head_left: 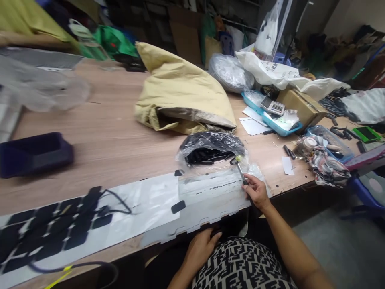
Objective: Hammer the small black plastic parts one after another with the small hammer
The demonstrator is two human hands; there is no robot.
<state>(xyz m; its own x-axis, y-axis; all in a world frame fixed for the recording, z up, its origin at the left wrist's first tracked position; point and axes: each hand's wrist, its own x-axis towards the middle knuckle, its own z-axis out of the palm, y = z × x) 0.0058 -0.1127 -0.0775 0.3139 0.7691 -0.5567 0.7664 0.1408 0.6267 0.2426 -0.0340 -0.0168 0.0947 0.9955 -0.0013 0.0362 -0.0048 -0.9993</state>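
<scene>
My right hand (255,191) rests at the table's front edge, fingers closed round the handle of a small hammer (239,166) whose head lies near a clear bag of black parts (210,148). Below the table edge, my left hand (202,245) lies on my lap over patterned cloth, its fingers curled; whether it holds anything is hidden. A long grey-white sheet (207,196) lies under the hammer, with small black pads (178,206) on it. Farther left, several black pads and a black cable (116,200) lie blurred on the sheet.
A yellow sack (180,88) lies at the table's middle. A dark blue tray (34,152) sits at left. At right are blue baskets (281,128) with a calculator (272,106), a cardboard box (300,104), white bags and scattered black parts.
</scene>
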